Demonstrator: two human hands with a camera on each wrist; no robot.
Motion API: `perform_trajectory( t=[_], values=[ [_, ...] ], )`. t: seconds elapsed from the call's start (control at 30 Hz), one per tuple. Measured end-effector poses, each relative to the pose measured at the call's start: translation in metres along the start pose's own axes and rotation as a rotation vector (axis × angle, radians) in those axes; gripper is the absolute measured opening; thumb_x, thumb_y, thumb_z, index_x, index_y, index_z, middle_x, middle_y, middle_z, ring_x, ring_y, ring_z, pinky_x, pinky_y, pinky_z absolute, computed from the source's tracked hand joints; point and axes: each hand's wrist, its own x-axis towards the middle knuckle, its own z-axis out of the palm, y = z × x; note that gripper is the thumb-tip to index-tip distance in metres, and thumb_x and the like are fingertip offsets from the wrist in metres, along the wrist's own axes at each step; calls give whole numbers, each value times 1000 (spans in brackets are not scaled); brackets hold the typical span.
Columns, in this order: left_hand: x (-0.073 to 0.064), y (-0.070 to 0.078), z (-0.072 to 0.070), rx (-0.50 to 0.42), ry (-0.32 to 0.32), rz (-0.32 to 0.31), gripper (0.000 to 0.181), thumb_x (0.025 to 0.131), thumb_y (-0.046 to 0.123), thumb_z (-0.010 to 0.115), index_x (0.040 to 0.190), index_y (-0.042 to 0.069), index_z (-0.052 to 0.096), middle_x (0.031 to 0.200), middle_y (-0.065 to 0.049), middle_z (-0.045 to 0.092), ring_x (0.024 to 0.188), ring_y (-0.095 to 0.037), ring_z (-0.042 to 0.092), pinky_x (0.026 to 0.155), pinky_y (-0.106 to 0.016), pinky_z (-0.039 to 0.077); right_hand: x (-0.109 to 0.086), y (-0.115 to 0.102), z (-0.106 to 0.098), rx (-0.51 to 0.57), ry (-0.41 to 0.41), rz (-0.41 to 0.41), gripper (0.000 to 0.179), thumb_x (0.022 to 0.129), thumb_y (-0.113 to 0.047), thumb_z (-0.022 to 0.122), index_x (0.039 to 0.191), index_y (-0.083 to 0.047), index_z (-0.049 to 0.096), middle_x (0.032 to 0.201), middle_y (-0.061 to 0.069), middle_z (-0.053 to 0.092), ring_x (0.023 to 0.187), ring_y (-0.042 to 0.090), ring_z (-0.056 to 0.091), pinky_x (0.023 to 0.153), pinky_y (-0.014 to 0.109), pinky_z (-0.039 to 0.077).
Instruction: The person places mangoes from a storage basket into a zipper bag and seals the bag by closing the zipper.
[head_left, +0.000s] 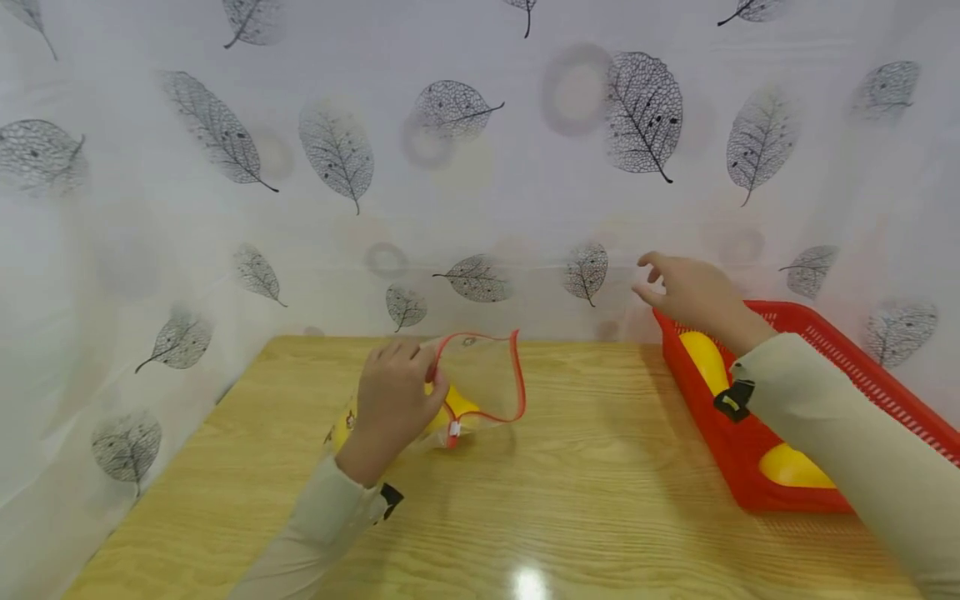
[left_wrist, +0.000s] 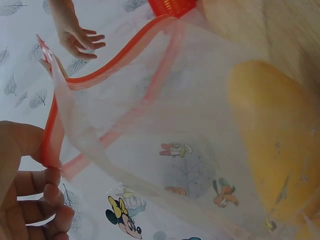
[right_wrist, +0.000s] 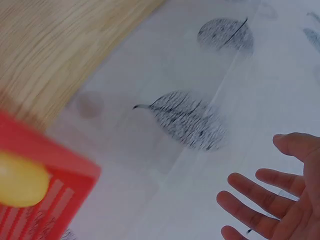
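Note:
My left hand point(head_left: 397, 400) pinches the red-edged rim of a clear zip bag point(head_left: 483, 375) with cartoon prints, and its mouth gapes toward the right. Inside the bag, a smooth yellow object point(left_wrist: 275, 140) shows through the plastic in the left wrist view. My right hand point(head_left: 693, 292) hovers over the far left corner of a red plastic basket point(head_left: 697, 425), its fingers loosely spread and holding nothing. In the basket lie a long yellow piece point(head_left: 705, 358) and another rounded yellow piece point(head_left: 795, 467), the latter partly hidden by the right sleeve.
The wooden table point(head_left: 585, 500) carries the bag at its left-middle and the basket at its right side. A pale curtain point(head_left: 495, 192) printed with dark leaves hangs right behind the table's back edge and along its left side.

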Motion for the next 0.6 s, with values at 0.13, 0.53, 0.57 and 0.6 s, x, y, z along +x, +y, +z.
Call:
perform_trajectory(
  t=[0.13, 0.53, 0.57, 0.6],
  values=[
    [-1, -1, 0, 3, -1, -7, 21, 74, 12, 66, 63, 12, 48, 62, -1, 49, 62, -19, 48, 60, -33, 41, -3, 30, 2, 34, -58, 65, 55, 91, -36, 53, 131, 0, 43, 116, 26, 59, 92, 38, 61, 76, 51, 51],
    [1, -6, -5, -23, 34, -18, 22, 75, 11, 68, 63, 10, 49, 66, -5, 57, 65, -23, 54, 59, -33, 41, -24, 108, 39, 155, -261, 248, 85, 82, -53, 61, 135, 9, 35, 128, 35, 45, 108, 51, 46, 88, 67, 40],
    [2, -7, -5, -21, 39, -17, 22, 75, 11, 68, 63, 9, 49, 65, -5, 57, 64, -23, 53, 58, -33, 41, -26, 112, 44, 173, -285, 262, 88, 82, -54, 60, 136, 10, 33, 130, 36, 42, 111, 52, 43, 89, 68, 38],
    [2, -8, -6, -17, 43, -18, 22, 76, 11, 67, 63, 9, 50, 64, -5, 55, 62, -23, 51, 58, -33, 40, -27, 117, 48, 187, -311, 272, 90, 82, -55, 59, 137, 11, 31, 132, 37, 39, 113, 54, 41, 90, 69, 36]
  ],
)
